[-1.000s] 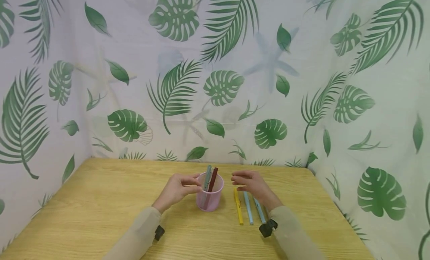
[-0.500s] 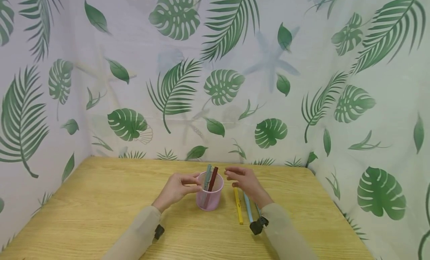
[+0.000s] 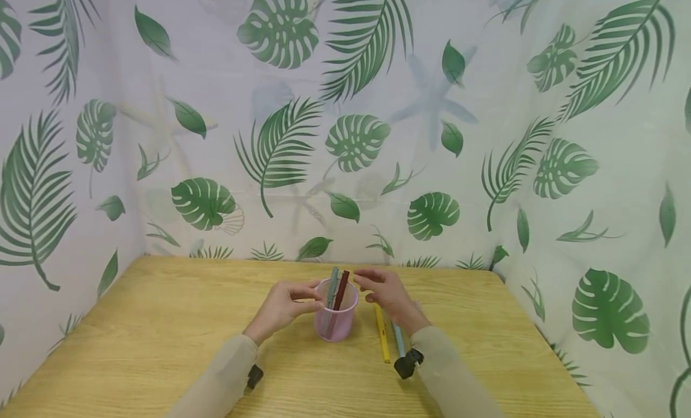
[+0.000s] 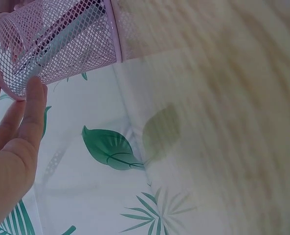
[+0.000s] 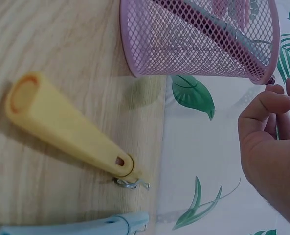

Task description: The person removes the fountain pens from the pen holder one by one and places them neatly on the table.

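A pink mesh cup point(image 3: 335, 325) stands on the wooden table point(image 3: 162, 334) with a grey-green pen point(image 3: 332, 286) and a dark red pen point(image 3: 342, 288) leaning in it. My left hand point(image 3: 281, 305) holds the cup's left side at the rim; in the left wrist view its fingers point(image 4: 32, 103) lie against the cup point(image 4: 61, 44). My right hand point(image 3: 385, 292) hovers just right of the pen tops, fingers loosely curled and holding nothing. In the right wrist view that hand point(image 5: 269, 142) is beside the cup's rim point(image 5: 193, 44). A yellow pen point(image 3: 382, 340) and a blue pen point(image 3: 397, 340) lie below it.
Leaf-printed curtains point(image 3: 356, 142) close off the back and both sides of the table. The yellow pen point(image 5: 66, 129) and the blue pen point(image 5: 86, 226) lie side by side right of the cup. My right sleeve point(image 3: 448, 376) covers the table to their right.
My right hand has moved left from above the lying pens to the cup's rim, near the dark red pen. The left hand and the cup have stayed put.
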`<state>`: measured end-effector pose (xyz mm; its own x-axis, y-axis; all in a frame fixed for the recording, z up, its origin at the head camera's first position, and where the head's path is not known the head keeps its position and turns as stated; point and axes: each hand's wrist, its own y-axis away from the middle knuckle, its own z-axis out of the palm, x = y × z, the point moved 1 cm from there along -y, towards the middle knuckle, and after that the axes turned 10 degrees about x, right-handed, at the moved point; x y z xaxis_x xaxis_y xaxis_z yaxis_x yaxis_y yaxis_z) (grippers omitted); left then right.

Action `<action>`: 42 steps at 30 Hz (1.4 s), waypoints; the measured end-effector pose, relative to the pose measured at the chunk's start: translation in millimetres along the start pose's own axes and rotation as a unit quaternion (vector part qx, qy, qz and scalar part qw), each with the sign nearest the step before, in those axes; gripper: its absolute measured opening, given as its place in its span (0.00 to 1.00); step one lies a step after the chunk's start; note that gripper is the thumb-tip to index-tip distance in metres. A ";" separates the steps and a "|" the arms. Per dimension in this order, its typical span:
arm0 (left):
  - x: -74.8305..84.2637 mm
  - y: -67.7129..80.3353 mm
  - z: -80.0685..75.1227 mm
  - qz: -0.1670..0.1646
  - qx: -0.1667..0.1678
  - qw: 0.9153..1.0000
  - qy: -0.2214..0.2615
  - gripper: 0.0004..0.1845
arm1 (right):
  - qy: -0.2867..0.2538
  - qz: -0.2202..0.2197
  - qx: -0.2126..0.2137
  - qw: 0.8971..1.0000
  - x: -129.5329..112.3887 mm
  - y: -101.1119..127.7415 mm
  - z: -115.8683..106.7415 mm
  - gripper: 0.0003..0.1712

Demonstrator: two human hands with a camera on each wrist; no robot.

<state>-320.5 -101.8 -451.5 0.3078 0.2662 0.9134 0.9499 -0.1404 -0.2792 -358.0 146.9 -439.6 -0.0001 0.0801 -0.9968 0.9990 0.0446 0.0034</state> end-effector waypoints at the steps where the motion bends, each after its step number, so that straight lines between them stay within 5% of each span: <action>1: -0.2 0.4 0.0 0.001 0.001 1.000 0.001 0.13 | -0.002 0.001 -0.003 1.000 -0.1 0.3 0.9 0.21; 13: -0.3 3.1 0.9 -0.009 0.003 1.000 -0.001 0.11 | -0.004 0.016 0.011 1.000 -1.2 -0.3 11.3 0.19; 42: 0.4 1.2 -0.1 -0.009 0.005 1.000 -0.004 0.10 | 0.105 -0.030 -0.009 0.994 -9.5 1.8 15.3 0.15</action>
<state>-319.3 -102.0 -451.5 0.2905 0.2755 0.9163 0.9559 -0.1266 -0.2650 -355.5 131.0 -431.4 -0.0701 0.2826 -0.9567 0.9960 0.0728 -0.0515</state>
